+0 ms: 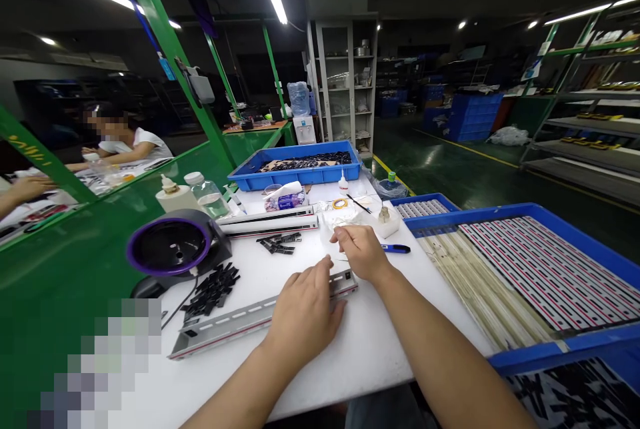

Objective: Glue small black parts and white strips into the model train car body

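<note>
A long grey slotted metal channel [230, 326] with a red stripe lies at a slant on the white table. My left hand [305, 302] is closed over its right part, fingers across the top and thumb at the near side. Just beyond the channel's right end, my right hand [361, 252] is raised with its fingers pinched together; what they hold, if anything, is too small to tell. Under and beside this hand lies a blue-handled knife or pen-like tool [396, 249]. Small black strips [213, 289] are heaped left of the channel, with more black pieces [280, 242] behind it.
Two more channels [270, 222], a round purple-rimmed fan [170, 247], bottles [206, 194] and a tape roll [340, 203] stand farther back. A blue bin [295, 179] closes the far edge. Blue trays [540, 212] of striped strips flank the right. Another person [133, 142] sits beyond the green partition.
</note>
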`<state>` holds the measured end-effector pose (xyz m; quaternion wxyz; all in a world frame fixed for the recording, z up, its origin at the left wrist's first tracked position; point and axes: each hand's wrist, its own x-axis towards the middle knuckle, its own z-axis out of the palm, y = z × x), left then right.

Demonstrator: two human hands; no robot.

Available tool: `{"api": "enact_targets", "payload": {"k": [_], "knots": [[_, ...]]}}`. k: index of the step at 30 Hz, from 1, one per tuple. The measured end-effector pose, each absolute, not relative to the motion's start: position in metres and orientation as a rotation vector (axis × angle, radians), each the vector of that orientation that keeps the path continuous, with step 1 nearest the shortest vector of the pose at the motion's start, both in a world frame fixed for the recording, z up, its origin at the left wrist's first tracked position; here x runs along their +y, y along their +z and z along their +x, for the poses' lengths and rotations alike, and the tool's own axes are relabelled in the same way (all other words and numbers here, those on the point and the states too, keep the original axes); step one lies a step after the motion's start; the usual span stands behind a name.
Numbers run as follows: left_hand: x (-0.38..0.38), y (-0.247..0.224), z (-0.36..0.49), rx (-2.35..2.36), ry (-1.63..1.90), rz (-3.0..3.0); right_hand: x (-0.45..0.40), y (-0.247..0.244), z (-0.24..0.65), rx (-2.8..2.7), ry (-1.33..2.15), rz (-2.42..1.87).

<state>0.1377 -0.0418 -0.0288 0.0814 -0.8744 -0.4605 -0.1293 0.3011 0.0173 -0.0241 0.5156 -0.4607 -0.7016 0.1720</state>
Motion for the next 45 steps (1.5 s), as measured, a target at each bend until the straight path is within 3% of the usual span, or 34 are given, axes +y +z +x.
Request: {"api": "enact_targets", "payload": {"k": [10, 45], "knots": [[-0.053, -0.004, 0.044, -1.587, 0.174, -2.545, 0.016, -0.026, 0.301, -1.602, 0.478, -1.062], [-0.114, -0.04, 0.073, -1.441, 0.008, -2.318, 0.006, -0.039, 0.299, -1.701, 0.486, -1.216]]}}
